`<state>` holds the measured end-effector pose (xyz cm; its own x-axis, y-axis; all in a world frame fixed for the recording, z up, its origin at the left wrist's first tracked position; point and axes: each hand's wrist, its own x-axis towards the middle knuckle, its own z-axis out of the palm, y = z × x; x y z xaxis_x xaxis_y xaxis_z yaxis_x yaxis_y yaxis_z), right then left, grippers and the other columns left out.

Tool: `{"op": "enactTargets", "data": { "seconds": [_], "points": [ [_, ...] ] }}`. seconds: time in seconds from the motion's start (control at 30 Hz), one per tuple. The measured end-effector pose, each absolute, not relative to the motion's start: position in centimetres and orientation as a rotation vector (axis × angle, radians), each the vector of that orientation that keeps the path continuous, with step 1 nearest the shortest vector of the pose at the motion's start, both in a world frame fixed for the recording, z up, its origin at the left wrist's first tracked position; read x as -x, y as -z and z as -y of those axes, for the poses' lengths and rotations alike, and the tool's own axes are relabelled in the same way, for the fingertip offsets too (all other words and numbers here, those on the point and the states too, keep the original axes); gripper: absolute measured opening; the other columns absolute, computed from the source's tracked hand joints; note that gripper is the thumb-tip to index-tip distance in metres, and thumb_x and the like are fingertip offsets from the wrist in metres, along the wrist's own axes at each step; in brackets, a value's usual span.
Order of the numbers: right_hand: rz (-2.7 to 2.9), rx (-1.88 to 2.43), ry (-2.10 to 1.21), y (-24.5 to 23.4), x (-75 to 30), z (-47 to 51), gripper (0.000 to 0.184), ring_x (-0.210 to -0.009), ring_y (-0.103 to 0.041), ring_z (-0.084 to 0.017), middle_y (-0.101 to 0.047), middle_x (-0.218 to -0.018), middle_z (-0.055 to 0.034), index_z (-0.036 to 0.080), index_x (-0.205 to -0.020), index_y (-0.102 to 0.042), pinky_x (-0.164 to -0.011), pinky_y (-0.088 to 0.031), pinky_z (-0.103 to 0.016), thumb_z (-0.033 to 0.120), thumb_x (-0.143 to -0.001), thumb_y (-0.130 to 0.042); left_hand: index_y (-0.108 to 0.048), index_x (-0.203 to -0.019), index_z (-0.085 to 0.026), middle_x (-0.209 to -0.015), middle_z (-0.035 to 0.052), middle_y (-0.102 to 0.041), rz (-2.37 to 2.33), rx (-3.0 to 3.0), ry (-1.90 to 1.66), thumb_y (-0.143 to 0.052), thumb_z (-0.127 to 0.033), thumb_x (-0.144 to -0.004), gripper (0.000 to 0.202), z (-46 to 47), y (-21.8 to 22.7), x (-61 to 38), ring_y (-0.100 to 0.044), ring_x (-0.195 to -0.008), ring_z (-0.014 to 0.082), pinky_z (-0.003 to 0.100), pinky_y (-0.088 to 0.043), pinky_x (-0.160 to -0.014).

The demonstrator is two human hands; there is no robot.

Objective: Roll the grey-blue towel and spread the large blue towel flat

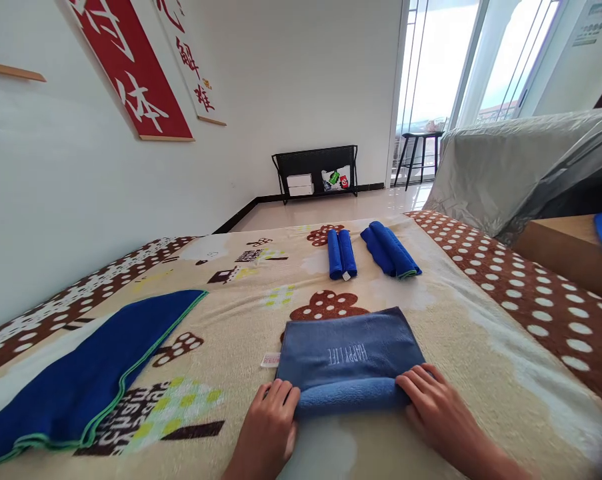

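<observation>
A grey-blue towel point(349, 350) with "HAPPY LIFE" stitched on it lies folded on the patterned blanket point(481, 320), its near edge turned into a short roll. My left hand point(268, 427) grips the roll's left end with curled fingers. My right hand point(433, 407) grips the right end the same way. Two rolled bright-blue towels lie farther up the bed: one point(341, 253) upright in line with me, the other point(391, 249) angled to its right.
A large blue towel with a green hem point(85, 373) lies spread at the left. A wall runs along the left side. A covered sofa point(521, 167) and a wooden table point(565, 250) stand at the right. A black rack point(315, 170) and a stool stand at the far wall.
</observation>
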<state>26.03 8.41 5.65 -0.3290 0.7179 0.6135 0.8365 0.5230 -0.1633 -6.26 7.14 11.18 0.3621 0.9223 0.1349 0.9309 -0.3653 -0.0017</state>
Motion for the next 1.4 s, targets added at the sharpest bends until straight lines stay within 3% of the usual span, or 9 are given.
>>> {"op": "enactTargets", "data": {
  "seconds": [0.2,0.37,0.57,0.7,0.83,0.93,1.0,1.17,1.4],
  "points": [
    [2.072,1.338,0.342,-6.4,-24.8,-7.5,0.029,-0.081,-0.04,-0.006,-0.055,-0.078,-0.0029,0.014,-0.074,-0.061,-0.089,-0.026,-0.026,0.003,-0.078,-0.035,-0.069,-0.083,-0.018,-0.088,0.0068,-0.067,1.879,2.502,-0.008,-0.04,0.001,-0.072,0.036,-6.6,-11.9,5.4,-0.063,-0.09,0.0265,0.047,-0.05,-0.089],
    [2.043,1.174,0.456,-6.1,-19.8,-7.5,0.044,-0.119,-0.047,-0.01,-0.055,-0.126,0.0015,0.02,-0.115,-0.065,-0.11,-0.028,-0.029,0.018,-0.096,-0.026,-0.063,-0.125,-0.013,-0.127,0.0105,-0.066,1.378,2.498,0.374,-0.045,-0.007,-0.076,0.052,-6.8,-9.8,1.3,-0.061,-0.116,0.0258,0.04,-0.046,-0.104],
    [2.135,1.205,0.462,-5.9,-21.4,-8.0,0.044,-0.128,-0.044,-0.007,-0.045,-0.14,0.007,0.024,-0.128,-0.061,-0.117,-0.024,-0.026,0.043,-0.1,-0.032,-0.043,-0.147,-0.019,-0.148,0.0029,-0.05,1.206,2.534,0.304,-0.045,-0.033,-0.098,0.051,-7.7,-8.6,2.6,-0.052,-0.132,0.0191,0.034,-0.047,-0.102],
    [2.168,1.363,0.518,-5.7,-26.1,-7.8,0.047,-0.13,-0.043,-0.009,-0.042,-0.143,0.0036,0.019,-0.133,-0.057,-0.121,-0.019,-0.03,0.043,-0.1,-0.035,-0.049,-0.143,-0.02,-0.143,0.0015,-0.055,1.339,2.321,0.29,-0.046,-0.034,-0.098,0.047,-7.8,-7.9,7.6,-0.055,-0.128,0.0191,0.037,-0.046,-0.099],
    [2.076,1.417,0.489,-6.5,-23.9,-7.4,0.039,-0.132,-0.042,-0.011,-0.044,-0.141,0.0032,0.019,-0.125,-0.062,-0.124,-0.017,-0.035,0.029,-0.099,-0.035,-0.053,-0.139,-0.015,-0.144,0.0053,-0.054,1.369,2.202,0.337,-0.045,-0.02,-0.093,0.046,-7.4,-8.1,6.4,-0.052,-0.132,0.0237,0.048,-0.035,-0.11],
    [2.087,1.293,0.423,-7.0,-19.7,-7.8,0.04,-0.132,-0.042,-0.006,-0.043,-0.142,0.009,0.026,-0.124,-0.064,-0.121,-0.023,-0.027,0.027,-0.098,-0.033,-0.044,-0.146,-0.012,-0.152,0.0047,-0.043,1.255,2.423,0.296,-0.043,-0.016,-0.09,0.056,-7.9,-8.8,2.1,-0.045,-0.138,0.0199,0.04,-0.038,-0.111],
    [2.133,1.247,0.444,-6.8,-18.2,-8.6,0.041,-0.131,-0.042,-0.005,-0.04,-0.144,0.01,0.028,-0.127,-0.061,-0.116,-0.027,-0.025,0.033,-0.099,-0.032,-0.039,-0.149,-0.014,-0.154,0.003,-0.041,1.276,2.579,0.242,-0.04,-0.021,-0.095,0.055,-8.7,-9.2,0.3,-0.044,-0.139,0.0182,0.037,-0.043,-0.108],
    [2.213,1.403,0.6,-5.7,-23.0,-10.6,0.048,-0.132,-0.042,-0.008,-0.034,-0.148,0.0085,0.028,-0.133,-0.058,-0.108,-0.033,-0.028,0.052,-0.099,-0.033,-0.041,-0.149,-0.023,-0.153,0.002,-0.041,1.622,2.553,0.213,-0.036,-0.044,-0.102,0.052,-10.5,-8.2,4.0,-0.043,-0.14,0.0223,0.046,-0.045,-0.109],
    [2.138,1.499,0.608,-6.4,-24.8,-9.9,0.04,-0.129,-0.046,-0.011,-0.046,-0.139,0.0039,0.025,-0.121,-0.066,-0.113,-0.03,-0.033,0.041,-0.1,-0.036,-0.051,-0.141,-0.015,-0.146,0.0092,-0.05,1.707,2.36,0.253,-0.037,-0.032,-0.101,0.047,-9.0,-8.5,5.7,-0.048,-0.136,0.0284,0.057,-0.041,-0.11]
  ]
}}
